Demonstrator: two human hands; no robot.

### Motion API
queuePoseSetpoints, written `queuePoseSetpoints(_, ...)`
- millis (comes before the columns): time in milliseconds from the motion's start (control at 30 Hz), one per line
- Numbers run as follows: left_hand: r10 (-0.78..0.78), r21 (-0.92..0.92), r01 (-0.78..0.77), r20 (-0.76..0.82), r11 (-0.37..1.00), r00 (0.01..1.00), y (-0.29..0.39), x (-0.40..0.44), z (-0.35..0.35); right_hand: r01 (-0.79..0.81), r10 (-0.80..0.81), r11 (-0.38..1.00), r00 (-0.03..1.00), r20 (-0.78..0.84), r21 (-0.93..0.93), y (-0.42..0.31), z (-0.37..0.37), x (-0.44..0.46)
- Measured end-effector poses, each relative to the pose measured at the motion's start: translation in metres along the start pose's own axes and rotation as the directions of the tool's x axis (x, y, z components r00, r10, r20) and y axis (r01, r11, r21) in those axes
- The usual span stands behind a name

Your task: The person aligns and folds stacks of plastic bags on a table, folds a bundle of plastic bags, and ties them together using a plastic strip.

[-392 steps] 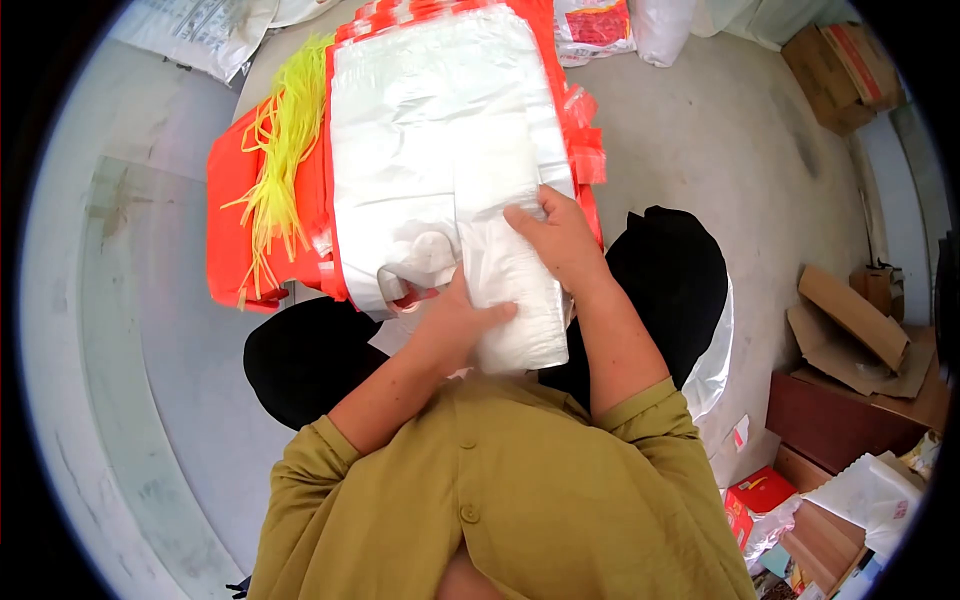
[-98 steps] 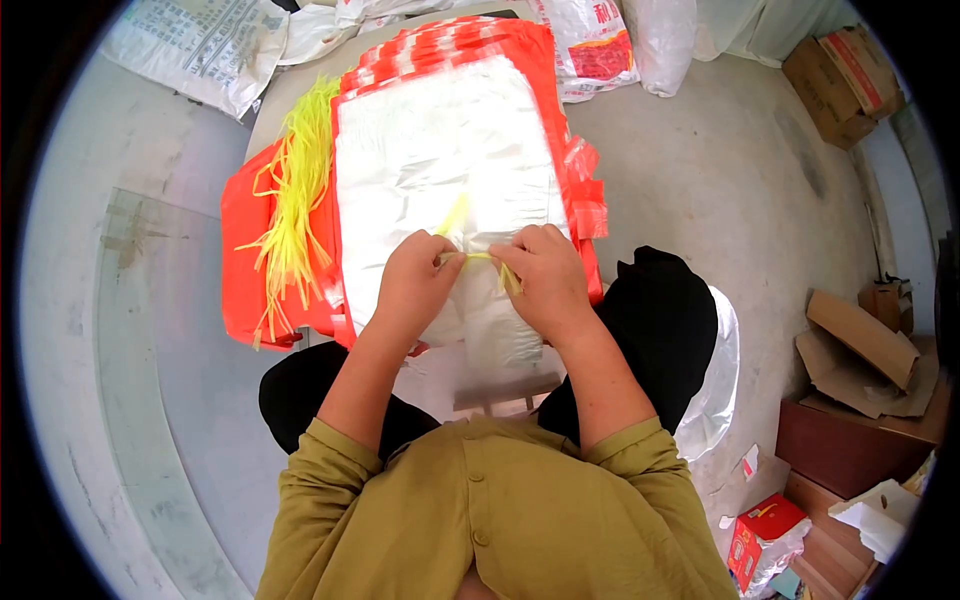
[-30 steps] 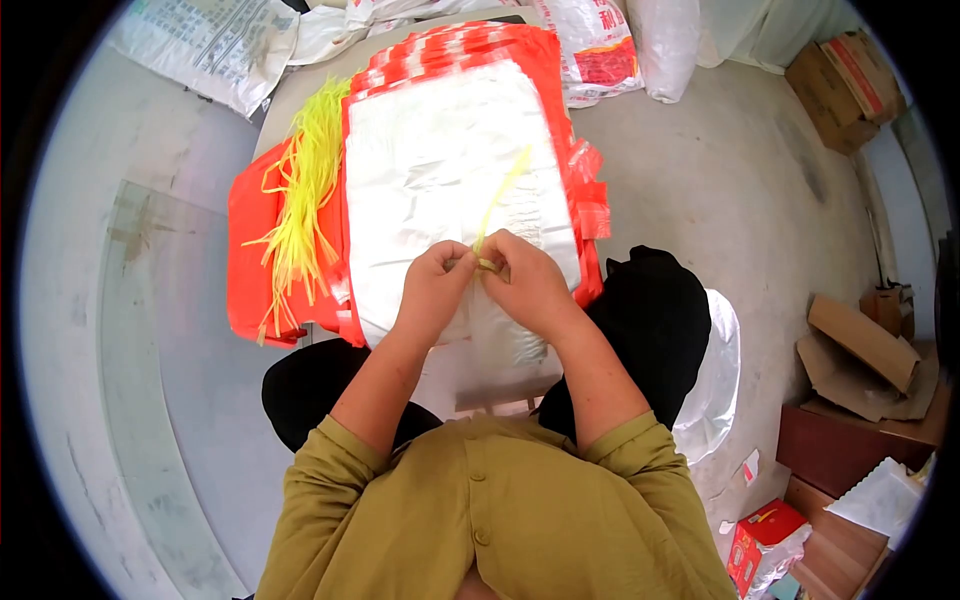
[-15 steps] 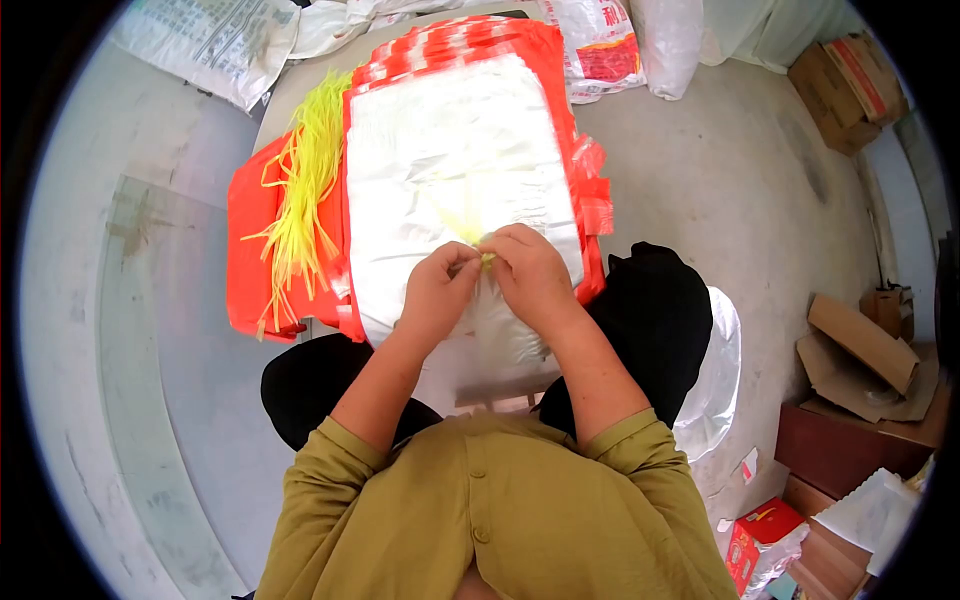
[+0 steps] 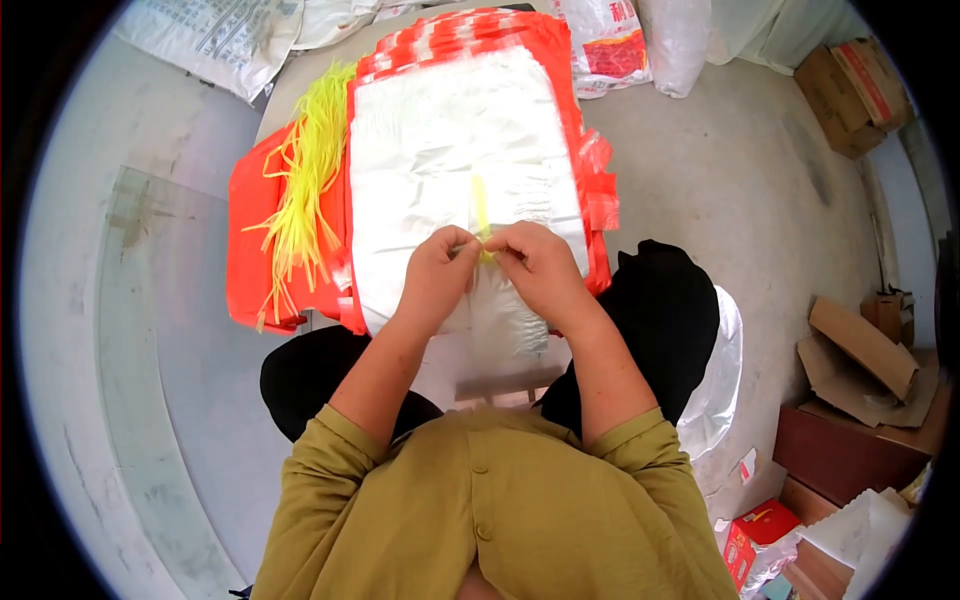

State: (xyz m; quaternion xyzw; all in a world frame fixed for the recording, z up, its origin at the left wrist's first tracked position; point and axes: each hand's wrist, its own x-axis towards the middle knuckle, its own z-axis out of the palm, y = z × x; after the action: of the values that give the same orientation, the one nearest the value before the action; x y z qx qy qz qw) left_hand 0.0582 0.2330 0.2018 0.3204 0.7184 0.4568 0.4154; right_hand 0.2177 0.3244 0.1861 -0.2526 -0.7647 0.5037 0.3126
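My left hand (image 5: 440, 270) and my right hand (image 5: 535, 265) meet over the near part of a stack of white plastic bags (image 5: 430, 150). Both are closed in a pinch on a yellow plastic strip (image 5: 481, 205), which runs up from my fingertips over the white plastic. A gathered, crinkled end of the bags (image 5: 508, 318) hangs below my fingers toward my lap. Under the white stack lie red plastic bags (image 5: 555, 50), showing along its far and side edges. To the left, a bundle of loose yellow strips (image 5: 315, 150) drapes over more red bags (image 5: 250, 230).
Printed sacks (image 5: 605, 45) stand beyond the stack, another (image 5: 220, 40) at far left. A glass pane (image 5: 150, 330) is at left. Cardboard boxes (image 5: 850, 95) line the right side, with an opened carton (image 5: 860, 360) and a red box (image 5: 760, 535) lower down.
The yellow strip, looser and spread before, now stands as one narrow upright band above my fingers. My hands stay pinched together at nearly the same spot. The view has shifted slightly.
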Motion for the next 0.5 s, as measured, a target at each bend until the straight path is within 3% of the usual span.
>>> queuePoseSetpoints(100, 0.133, 0.221, -0.118, -0.052, 0.968, 0.99, -0.004, 0.003, -0.002, 0.177, -0.181, 0.976, 0.983, -0.023, -0.125, 0.004, -0.005, -0.004)
queuePoseSetpoints(133, 0.269, 0.363, -0.23, -0.063, 0.903, 0.961, -0.003, 0.004, -0.005, 0.235, -0.243, 0.956, 0.97, -0.023, -0.174, 0.001, -0.008, -0.006)
queuePoseSetpoints(200, 0.522, 0.619, -0.397, -0.025, 0.678, 0.853, 0.001, 0.007, -0.012, 0.219, -0.211, 0.947, 0.976, 0.059, -0.234, -0.012, -0.021, -0.015)
queuePoseSetpoints(333, 0.507, 0.675, -0.367, -0.011, 0.64, 0.862, 0.001, 0.013, -0.012, 0.185, -0.141, 0.92, 0.979, 0.15, -0.346, -0.009, -0.031, -0.028)
queuePoseSetpoints(433, 0.514, 0.686, -0.343, -0.053, 0.641, 0.856, 0.001, 0.013, -0.005, 0.089, -0.071, 0.943, 0.995, 0.068, -0.321, -0.009, -0.036, -0.033)
queuePoseSetpoints(500, 0.54, 0.642, -0.325, -0.166, 0.694, 0.826, 0.006, 0.002, 0.001, -0.107, 0.091, 0.948, 0.994, -0.066, -0.3, -0.012, -0.038, -0.034)
